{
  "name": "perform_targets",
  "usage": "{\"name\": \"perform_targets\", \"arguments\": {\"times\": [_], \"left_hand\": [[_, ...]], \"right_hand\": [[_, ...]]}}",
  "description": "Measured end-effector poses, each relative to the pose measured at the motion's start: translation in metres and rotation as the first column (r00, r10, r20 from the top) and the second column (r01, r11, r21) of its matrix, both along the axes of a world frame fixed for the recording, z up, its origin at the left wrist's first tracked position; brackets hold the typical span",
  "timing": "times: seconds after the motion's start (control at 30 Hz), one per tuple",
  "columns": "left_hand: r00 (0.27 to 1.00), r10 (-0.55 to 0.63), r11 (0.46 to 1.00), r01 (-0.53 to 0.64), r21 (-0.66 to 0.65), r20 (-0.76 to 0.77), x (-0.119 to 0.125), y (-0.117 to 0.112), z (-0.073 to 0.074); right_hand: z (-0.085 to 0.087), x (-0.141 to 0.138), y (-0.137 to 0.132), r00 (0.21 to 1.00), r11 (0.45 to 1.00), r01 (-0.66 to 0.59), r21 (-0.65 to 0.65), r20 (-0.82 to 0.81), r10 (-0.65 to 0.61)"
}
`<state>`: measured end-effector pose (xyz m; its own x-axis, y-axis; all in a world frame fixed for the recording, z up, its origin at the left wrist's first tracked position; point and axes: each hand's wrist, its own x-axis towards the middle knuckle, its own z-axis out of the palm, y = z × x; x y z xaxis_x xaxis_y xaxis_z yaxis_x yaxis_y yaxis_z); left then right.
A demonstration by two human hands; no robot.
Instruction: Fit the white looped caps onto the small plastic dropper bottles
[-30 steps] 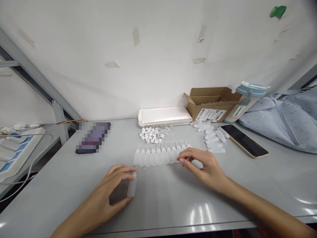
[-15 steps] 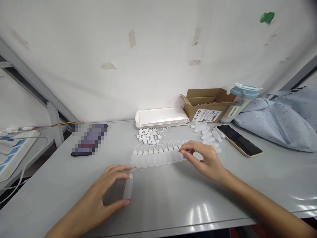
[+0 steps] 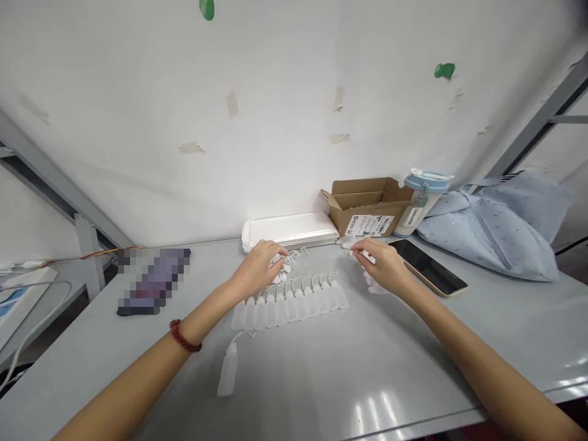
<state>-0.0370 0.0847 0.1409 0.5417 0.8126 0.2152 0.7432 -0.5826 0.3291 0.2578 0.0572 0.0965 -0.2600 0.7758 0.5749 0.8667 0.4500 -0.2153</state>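
Note:
My left hand is over the heap of small white caps with curved tubes, thumb and index finger a little apart. The hand covers much of that heap. To the right, my right hand reaches to the translucent small bottles, its thumb and index finger apart, and hides most of them. Between and below the hands, a row of capped small bottles lies side by side, their thin tubes pointing away from me. One more capped bottle lies by itself nearer to me, at the left.
Against the wall are a stack of flat white packages and an open cardboard box. A blue-lidded cup, a pale blue bag and a phone stand or lie at the right. A blurred-out dark phone-like object lies left.
My left hand has left the lone bottle, which stays on the table, and moved up to the caps. My right hand has moved from the row's right end to the loose bottles. The view has shifted.

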Motion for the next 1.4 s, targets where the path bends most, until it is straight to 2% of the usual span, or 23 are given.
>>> {"name": "perform_targets", "arguments": {"times": [0.13, 0.33, 0.5, 0.67, 0.8, 0.93, 1.07, 1.27, 1.33, 1.4], "left_hand": [[0.99, 0.064, 0.998, -0.064, 0.005, -0.122, 0.035, 0.031, 0.002], [0.925, 0.167, 0.986, -0.167, 0.028, -0.341, 0.073, 0.044, -0.008], [0.894, 0.206, 0.978, -0.197, 0.065, -0.397, 0.078, 0.044, -0.014], [0.897, 0.218, 0.976, -0.19, 0.11, -0.385, 0.074, 0.042, -0.013], [0.91, 0.192, 0.981, -0.163, 0.107, -0.368, 0.078, 0.044, -0.02], [0.934, 0.175, 0.984, -0.158, 0.081, -0.311, 0.082, 0.045, -0.026], [0.961, 0.192, 0.981, -0.185, 0.052, -0.201, 0.072, 0.037, -0.016], [0.971, 0.239, 0.971, -0.239, -0.024, 0.028, 0.029, -0.004, 0.015], [0.924, 0.292, 0.954, -0.263, -0.143, 0.248, 0.01, -0.021, 0.017], [0.869, 0.356, 0.929, -0.288, -0.234, 0.344, -0.009, -0.035, 0.012]], "right_hand": [[-0.005, 0.01, 0.008, 0.986, 0.997, 0.079, 0.0, 0.148, -0.078], [-0.009, 0.017, 0.016, 0.956, 0.977, 0.211, -0.021, 0.215, -0.202], [-0.014, 0.016, 0.017, 0.938, 0.96, 0.269, -0.083, 0.251, -0.241], [-0.016, 0.011, 0.017, 0.939, 0.957, 0.263, -0.122, 0.261, -0.225], [-0.014, 0.005, 0.018, 0.945, 0.957, 0.254, -0.142, 0.248, -0.214], [-0.01, 0.0, 0.019, 0.952, 0.957, 0.24, -0.161, 0.234, -0.199], [-0.009, 0.003, 0.028, 0.961, 0.955, 0.23, -0.185, 0.198, -0.193], [-0.008, 0.01, 0.05, 0.977, 0.952, 0.2, -0.232, 0.128, -0.174], [-0.008, 0.009, 0.055, 0.979, 0.951, 0.195, -0.239, 0.108, -0.173], [-0.008, 0.006, 0.057, 0.982, 0.952, 0.184, -0.244, 0.082, -0.169]]}}
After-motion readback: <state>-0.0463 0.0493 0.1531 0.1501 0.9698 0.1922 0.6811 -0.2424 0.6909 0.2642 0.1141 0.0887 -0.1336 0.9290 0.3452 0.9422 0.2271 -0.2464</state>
